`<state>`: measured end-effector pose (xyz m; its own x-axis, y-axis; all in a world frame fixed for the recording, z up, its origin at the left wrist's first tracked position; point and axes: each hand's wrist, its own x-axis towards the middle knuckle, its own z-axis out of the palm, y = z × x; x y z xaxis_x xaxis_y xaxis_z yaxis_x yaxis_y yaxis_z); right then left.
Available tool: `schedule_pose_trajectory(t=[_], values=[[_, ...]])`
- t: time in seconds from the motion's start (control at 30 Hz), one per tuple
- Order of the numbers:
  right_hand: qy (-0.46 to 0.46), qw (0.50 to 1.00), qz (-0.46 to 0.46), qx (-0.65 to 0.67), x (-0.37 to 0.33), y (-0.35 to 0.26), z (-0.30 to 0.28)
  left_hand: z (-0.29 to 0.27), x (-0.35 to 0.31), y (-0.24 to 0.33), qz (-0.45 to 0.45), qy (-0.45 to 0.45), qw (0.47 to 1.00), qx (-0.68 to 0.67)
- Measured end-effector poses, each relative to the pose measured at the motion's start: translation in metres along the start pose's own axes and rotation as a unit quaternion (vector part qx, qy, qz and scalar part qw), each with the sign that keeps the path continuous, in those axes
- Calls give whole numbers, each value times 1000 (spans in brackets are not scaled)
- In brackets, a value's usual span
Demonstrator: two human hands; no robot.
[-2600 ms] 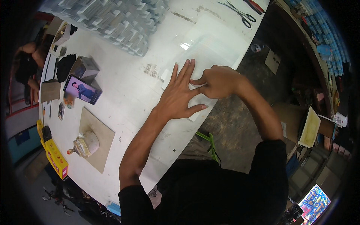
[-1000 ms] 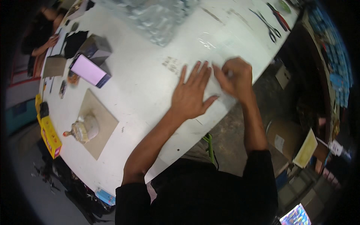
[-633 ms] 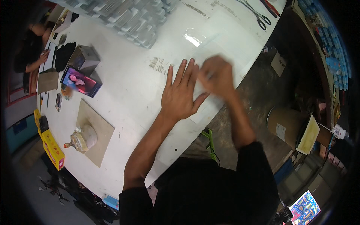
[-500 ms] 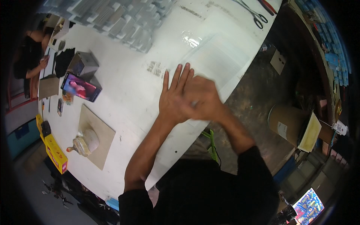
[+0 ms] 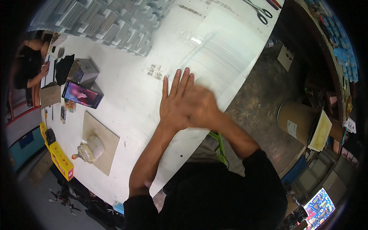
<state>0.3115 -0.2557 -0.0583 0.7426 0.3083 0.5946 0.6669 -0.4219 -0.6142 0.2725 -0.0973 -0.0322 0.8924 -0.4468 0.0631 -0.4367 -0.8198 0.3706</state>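
My left hand (image 5: 174,103) lies flat with its fingers stretched out, at the near left edge of a layered spread of clear plastic sheets (image 5: 220,57) on the white table. Close against it, my right hand (image 5: 201,105) is curled into a fist over the left hand's thumb side. Motion blurs its knuckles, and whatever its fingers hold, if anything, is hidden beneath. The sheets are see-through with fine parallel lines across them.
Stacked clear plastic pieces (image 5: 111,27) fill the far left. Scissors (image 5: 262,13) lie at the far right edge. Leftward are a phone (image 5: 82,94), a wrapped tub (image 5: 94,149) on a board (image 5: 109,155), and a yellow box (image 5: 60,159). Another person (image 5: 30,67) sits beyond.
My right fist has shifted slightly left and down, still blurred. The left hand stays flat. The whole view has tilted a little, and the lines on the sheets show more clearly.
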Motion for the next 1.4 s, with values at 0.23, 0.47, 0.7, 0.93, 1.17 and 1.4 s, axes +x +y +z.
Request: schedule_pose_trajectory(t=[0.23, 0.47, 0.7, 0.93, 1.17, 1.4], values=[[-75, 995, 57, -42, 24, 4, -27, -10, -2, 4, -9, -12, 1000, -7], [-133, 982, 137, -16, 46, -2, -44, -9, -3, 3, -10, 8, 1000, -1], [-50, 992, 65, 98, 50, -19, -40, -9, -15, 0, -10, -21, 999, 43], [-89, 990, 39, 101, 28, -48, -29, -2, -19, -9, -3, -13, 1000, 27], [-49, 994, 2, 98, 5, -64, -2, 1, -24, -9, 13, 11, 993, 113], [-54, 997, 12, 54, 6, -65, -5, 2, -30, -10, -2, -4, 996, 86]])
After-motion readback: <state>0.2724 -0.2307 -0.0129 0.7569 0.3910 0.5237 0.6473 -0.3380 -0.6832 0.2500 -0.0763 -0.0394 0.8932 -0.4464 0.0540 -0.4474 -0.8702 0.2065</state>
